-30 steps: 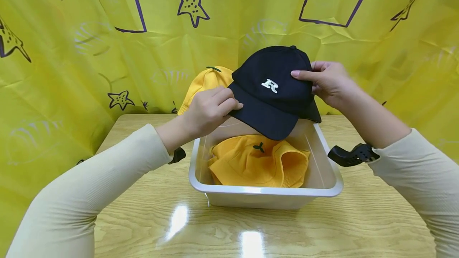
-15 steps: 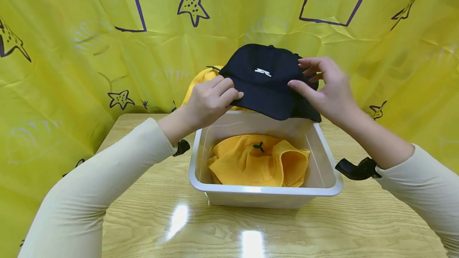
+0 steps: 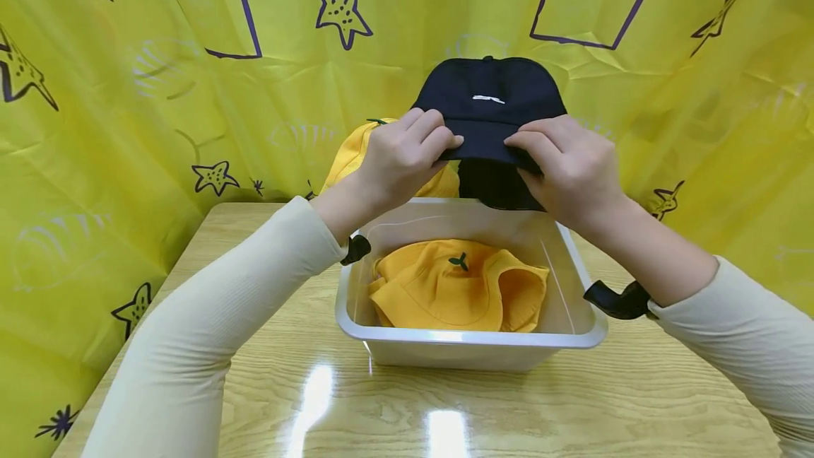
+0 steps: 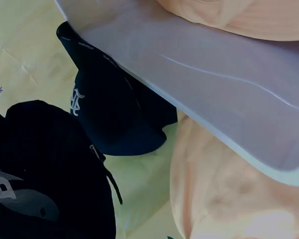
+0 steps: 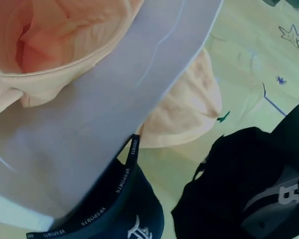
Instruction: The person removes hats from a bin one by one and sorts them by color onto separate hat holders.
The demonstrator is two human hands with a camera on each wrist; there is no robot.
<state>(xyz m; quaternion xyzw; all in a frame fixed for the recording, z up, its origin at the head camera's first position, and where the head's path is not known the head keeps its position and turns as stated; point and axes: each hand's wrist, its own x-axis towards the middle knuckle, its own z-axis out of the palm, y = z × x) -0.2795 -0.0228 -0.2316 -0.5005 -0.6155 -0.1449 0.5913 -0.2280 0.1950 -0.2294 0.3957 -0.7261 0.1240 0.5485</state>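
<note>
A black baseball cap [image 3: 490,80] with a white emblem on its front is held up over the back of the bin, brim toward me. My left hand [image 3: 403,150] pinches the brim at its left side, and my right hand [image 3: 575,161] pinches it at the right. In both wrist views the cap's underside shows, with a pale letter inside the crown [image 4: 55,144]. Just below it, a second dark cap [image 3: 499,186] sits behind the bin, partly hidden; its white emblem shows in the left wrist view.
On the wooden table [image 3: 381,408] stands a pale plastic bin [image 3: 470,338]. A yellow hat [image 3: 439,288] with a green sprout lies inside. Another yellow hat [image 3: 346,157] is behind the bin, left of the caps. A patterned yellow curtain [image 3: 394,34] hangs at the back.
My right hand has let go of the cap's side and taken the brim's right part. The cap has turned to face me squarely and risen slightly. My left hand has shifted right with it.
</note>
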